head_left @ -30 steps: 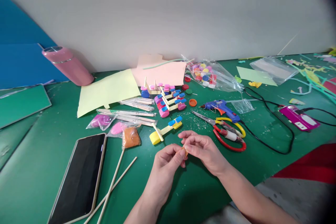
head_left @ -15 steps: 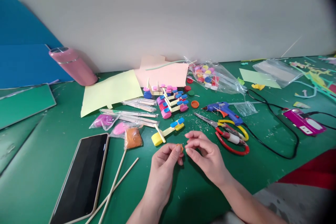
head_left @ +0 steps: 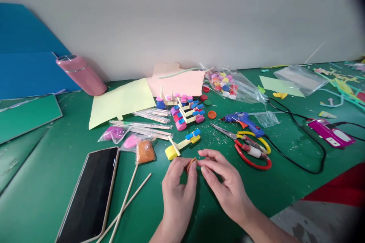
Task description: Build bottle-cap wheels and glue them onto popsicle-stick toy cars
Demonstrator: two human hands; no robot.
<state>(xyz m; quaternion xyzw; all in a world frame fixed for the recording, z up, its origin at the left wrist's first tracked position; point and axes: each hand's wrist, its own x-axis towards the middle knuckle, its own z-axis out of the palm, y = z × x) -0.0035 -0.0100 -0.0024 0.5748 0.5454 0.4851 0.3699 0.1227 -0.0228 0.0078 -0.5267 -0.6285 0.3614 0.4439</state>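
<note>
Between its thumb and index finger, my left hand [head_left: 180, 190] pinches a small lump of orange-brown modelling clay [head_left: 190, 163]. My right hand [head_left: 224, 182] is close on the right, one fingertip at the edge of the clay, its fingers bent and slightly apart. Just beyond both hands lies a small yellow model [head_left: 183, 144] with a pale stick and blue pieces on top. To their left rests a clear-wrapped packet of orange clay [head_left: 145, 152], in the same colour as the lump. The inner fingertips of my left hand are partly hidden.
Scissors [head_left: 251, 148] and a blue glue gun [head_left: 245, 121] with a black cord lie to the right. A phone [head_left: 88, 193] and wooden sticks [head_left: 128, 201] are at left. Behind stand several small models [head_left: 188, 113], a bag of caps [head_left: 228, 83] and a pink bottle [head_left: 82, 76].
My left hand has turned more upright around the clay lump. My right fingertips have come in to the lump, closing the small gap between the hands.
</note>
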